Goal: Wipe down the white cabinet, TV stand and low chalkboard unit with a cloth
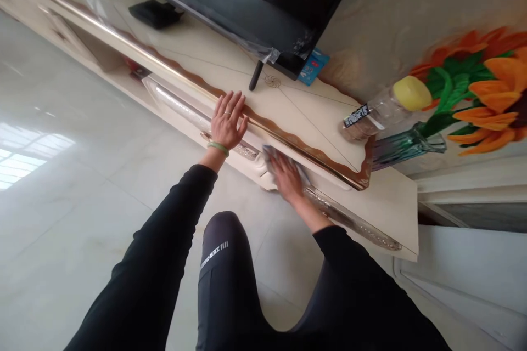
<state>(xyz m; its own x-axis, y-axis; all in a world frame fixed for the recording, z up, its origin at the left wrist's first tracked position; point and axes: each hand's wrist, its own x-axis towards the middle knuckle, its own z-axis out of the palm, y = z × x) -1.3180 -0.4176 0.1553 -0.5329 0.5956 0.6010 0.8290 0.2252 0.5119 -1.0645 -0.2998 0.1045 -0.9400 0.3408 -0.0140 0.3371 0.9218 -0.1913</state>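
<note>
Head view finds the left hand (228, 122) open, its fingers laid over the front edge of the TV cabinet (307, 115) (a green bangle (218, 148) circles the wrist). Below that edge, nearer the right front corner, the right hand (285, 174) lies flat, fingers outstretched, over a greyish cloth (269, 151) against the cabinet's front. On the surface, a yellow-lidded plastic jar (376, 115) sits near the right edge, just beside a glass vase (405, 145) of orange flowers (496, 93).
</note>
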